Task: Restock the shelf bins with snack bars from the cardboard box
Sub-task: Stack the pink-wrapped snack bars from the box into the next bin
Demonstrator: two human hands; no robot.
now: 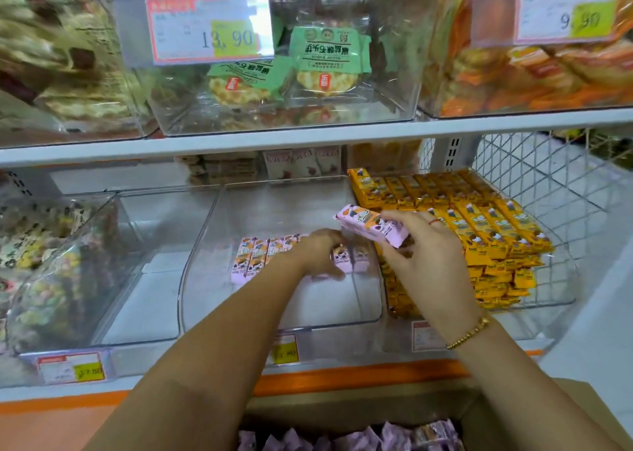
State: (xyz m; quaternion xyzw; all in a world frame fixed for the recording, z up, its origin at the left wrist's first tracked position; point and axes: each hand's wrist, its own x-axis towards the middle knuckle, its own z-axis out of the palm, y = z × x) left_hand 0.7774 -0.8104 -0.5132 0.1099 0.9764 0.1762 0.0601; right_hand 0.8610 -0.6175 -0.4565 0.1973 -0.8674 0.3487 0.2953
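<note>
The placing step is under way: the right hand is pinching a pink snack bar between thumb and fingers, holding it tilted in the air above the right side of the clear middle bin. The left hand is reaching into that bin and resting on the row of pink bars standing side by side near its back. Its fingers are bending down over the wrappers, but I cannot tell whether they are gripping a bar or only steadying the row. The row is covering just a strip of the bin, so by my reckoning the restocking is at an early stage. The neighbouring bin of yellow snack bars is looking well filled (it sits just beside the held bar, so a careless drop could land there). Next, the held bar is wanting to be turned to match the row and set down at its right end, beside the left hand's fingers. More purple-wrapped bars are waiting in the cardboard box below the shelf edge
</note>
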